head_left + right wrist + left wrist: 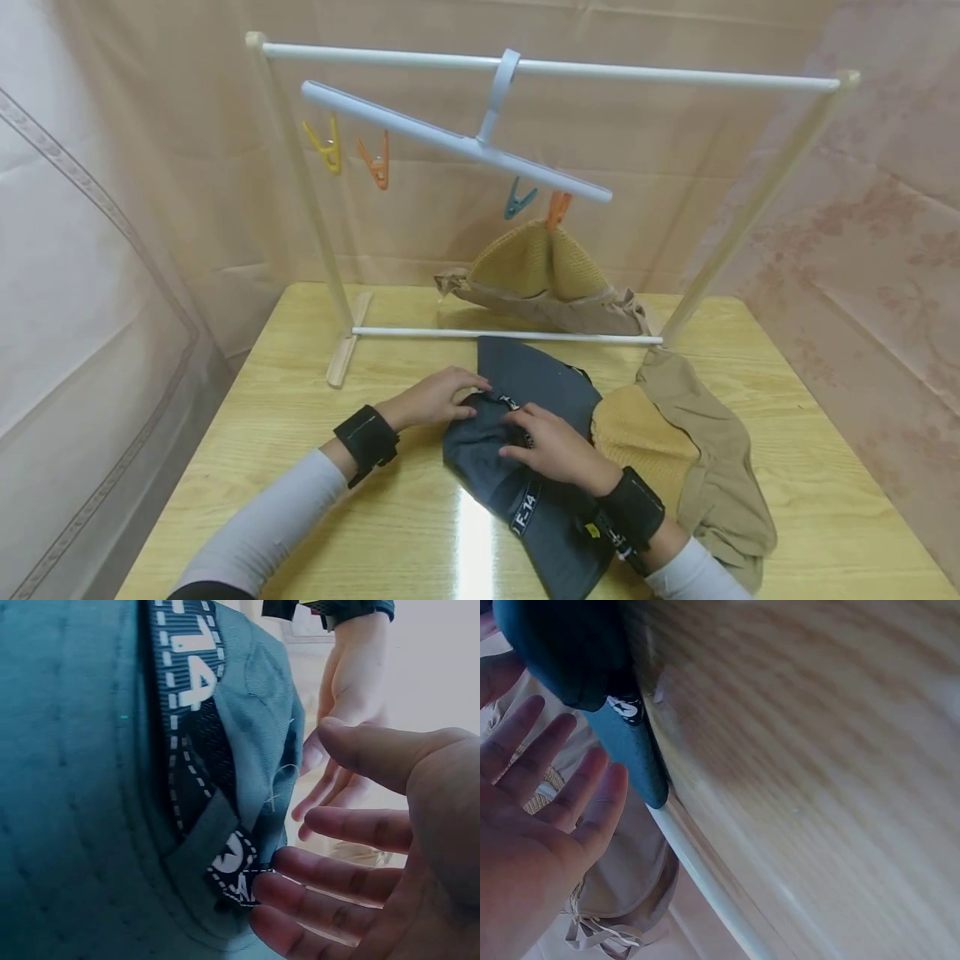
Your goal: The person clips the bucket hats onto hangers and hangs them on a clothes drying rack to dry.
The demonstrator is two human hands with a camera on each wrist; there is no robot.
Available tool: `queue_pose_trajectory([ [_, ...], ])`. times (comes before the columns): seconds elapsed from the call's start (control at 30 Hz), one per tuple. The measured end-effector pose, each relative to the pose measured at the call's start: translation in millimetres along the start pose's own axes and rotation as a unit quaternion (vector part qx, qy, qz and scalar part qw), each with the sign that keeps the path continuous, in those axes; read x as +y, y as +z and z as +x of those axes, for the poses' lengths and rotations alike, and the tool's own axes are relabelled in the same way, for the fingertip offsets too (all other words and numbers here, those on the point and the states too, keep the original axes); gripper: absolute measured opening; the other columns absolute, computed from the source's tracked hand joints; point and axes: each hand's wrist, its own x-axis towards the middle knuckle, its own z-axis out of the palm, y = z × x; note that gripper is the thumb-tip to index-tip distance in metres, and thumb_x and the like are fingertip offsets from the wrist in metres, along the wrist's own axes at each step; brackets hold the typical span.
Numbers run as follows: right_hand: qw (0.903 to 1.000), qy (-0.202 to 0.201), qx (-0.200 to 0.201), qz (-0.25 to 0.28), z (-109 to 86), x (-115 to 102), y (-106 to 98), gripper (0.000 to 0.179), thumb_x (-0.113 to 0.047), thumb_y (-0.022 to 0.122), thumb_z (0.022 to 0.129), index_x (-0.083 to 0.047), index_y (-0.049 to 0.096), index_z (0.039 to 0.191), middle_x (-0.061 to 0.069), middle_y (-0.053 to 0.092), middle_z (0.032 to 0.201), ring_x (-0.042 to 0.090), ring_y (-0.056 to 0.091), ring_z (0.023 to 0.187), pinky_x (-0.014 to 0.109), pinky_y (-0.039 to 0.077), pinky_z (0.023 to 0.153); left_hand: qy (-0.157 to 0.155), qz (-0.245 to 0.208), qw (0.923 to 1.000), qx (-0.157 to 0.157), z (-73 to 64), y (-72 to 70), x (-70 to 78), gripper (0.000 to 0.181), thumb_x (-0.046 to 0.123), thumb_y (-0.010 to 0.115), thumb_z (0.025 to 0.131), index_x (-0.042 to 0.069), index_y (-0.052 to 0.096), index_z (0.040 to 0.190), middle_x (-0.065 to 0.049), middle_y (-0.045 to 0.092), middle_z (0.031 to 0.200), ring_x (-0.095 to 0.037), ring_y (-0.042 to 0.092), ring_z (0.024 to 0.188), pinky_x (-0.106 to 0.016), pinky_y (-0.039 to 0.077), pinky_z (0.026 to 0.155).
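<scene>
A dark blue-grey bucket hat with a lettered band lies on the table in front of the rack. My left hand is at the hat's left side, fingertips right by its crown. In the left wrist view the fingers of that hand are spread and loosely straight. Over the hat's middle is my right hand, its fingers extended toward the band. The right wrist view shows the fingertips beside the band's printed end, with nothing gripped. A yellow woven hat with a brown brim lies beside the dark hat.
A white-barred rack stands at the back, with a tilted pale blue hanger on its top bar. An orange clip holds another woven hat. Yellow, orange and blue clips hang from the hanger.
</scene>
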Motion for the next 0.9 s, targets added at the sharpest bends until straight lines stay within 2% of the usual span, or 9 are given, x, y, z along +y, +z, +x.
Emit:
queue_pose_trajectory([
  [0.17, 0.9999, 0.002, -0.005, -0.01, -0.4, 2.3, 4.6, 0.044, -0.033, 0.071, 0.089, -0.006, 0.062, 0.123, 0.007, 0.06, 0.11, 0.019, 0.061, 0.098, 0.039, 0.052, 0.082, 0.015, 0.005, 0.9999, -0.004, -1.4, 1.6, -3.0, 0.042, 0.016, 0.067, 0.091, 0.007, 0.06, 0.131, -0.011, 0.059, 0.137, -0.031, 0.051, 0.129, -0.048, 0.039, 0.11],
  [0.37, 0.9996, 0.022, -0.015, -0.003, -1.5, 2.7, 10.8, 0.038, -0.031, 0.075, 0.085, -0.008, 0.067, 0.114, 0.002, 0.059, 0.099, 0.015, 0.057, 0.088, 0.034, 0.05, 0.075, 0.037, 0.019, 0.999, -0.015, -1.9, 7.2, -6.4, 0.035, 0.016, 0.068, 0.089, 0.007, 0.065, 0.123, -0.011, 0.061, 0.135, -0.03, 0.053, 0.128, -0.046, 0.04, 0.11],
  [0.6, 0.9996, 0.02, -0.02, -0.006, -3.0, 2.3, 13.1, 0.04, -0.032, 0.076, 0.084, -0.009, 0.066, 0.115, 0.003, 0.063, 0.103, 0.019, 0.061, 0.095, 0.039, 0.052, 0.08, 0.012, 0.026, 0.9987, -0.043, -4.1, 11.6, -10.4, 0.033, 0.021, 0.066, 0.092, 0.013, 0.066, 0.124, -0.007, 0.055, 0.143, -0.028, 0.048, 0.132, -0.045, 0.038, 0.112],
  [0.73, 0.9994, 0.02, -0.026, -0.004, -3.2, 2.7, 14.5, 0.04, -0.032, 0.075, 0.085, -0.009, 0.066, 0.116, 0.004, 0.065, 0.106, 0.021, 0.061, 0.099, 0.041, 0.051, 0.084, 0.021, 0.04, 0.9972, -0.059, -4.5, 11.5, -12.2, 0.034, 0.021, 0.064, 0.094, 0.012, 0.065, 0.126, -0.007, 0.053, 0.144, -0.028, 0.049, 0.132, -0.045, 0.038, 0.111],
  [0.9, 0.9992, 0.01, -0.036, -0.016, -3.5, 2.3, 14.0, 0.036, -0.032, 0.075, 0.085, -0.01, 0.068, 0.113, 0.004, 0.067, 0.108, 0.019, 0.059, 0.096, 0.037, 0.05, 0.082, 0.038, 0.065, 0.9938, -0.082, -7.1, 9.0, -9.6, 0.036, 0.021, 0.061, 0.096, 0.01, 0.064, 0.13, -0.009, 0.051, 0.147, -0.029, 0.049, 0.132, -0.045, 0.039, 0.111],
])
